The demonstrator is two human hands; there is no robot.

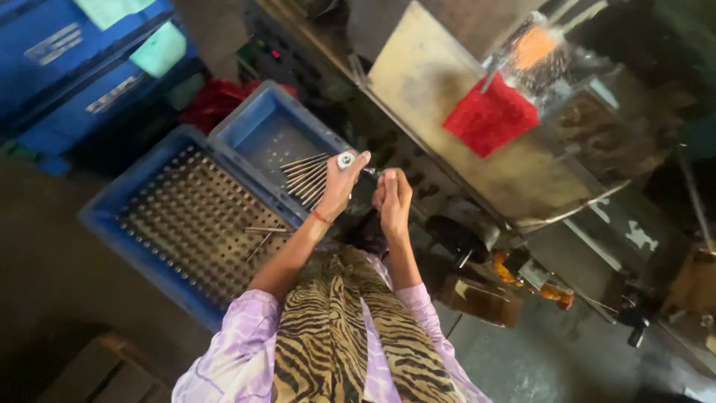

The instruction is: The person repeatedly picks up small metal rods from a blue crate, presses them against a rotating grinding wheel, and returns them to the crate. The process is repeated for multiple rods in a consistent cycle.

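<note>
Blue perforated tray (pixel 160 224) sits within reach. Left hand (pixel 339 183) pinches a round metal piece (pixel 345 160); right hand (pixel 393 198) closes on its thin rod (pixel 371 172), steadying it.

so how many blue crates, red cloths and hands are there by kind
blue crates: 2
red cloths: 1
hands, left and right: 2
total: 5

1. Pale green paper label (pixel 112 10), top left, on dark blue crate (pixel 45 45).
2. 2nd pale green label (pixel 159 49), just right of it, tilted, at crate edge.
3. White rectangular stickers (pixel 51 42) w/ print on crate side.
</note>
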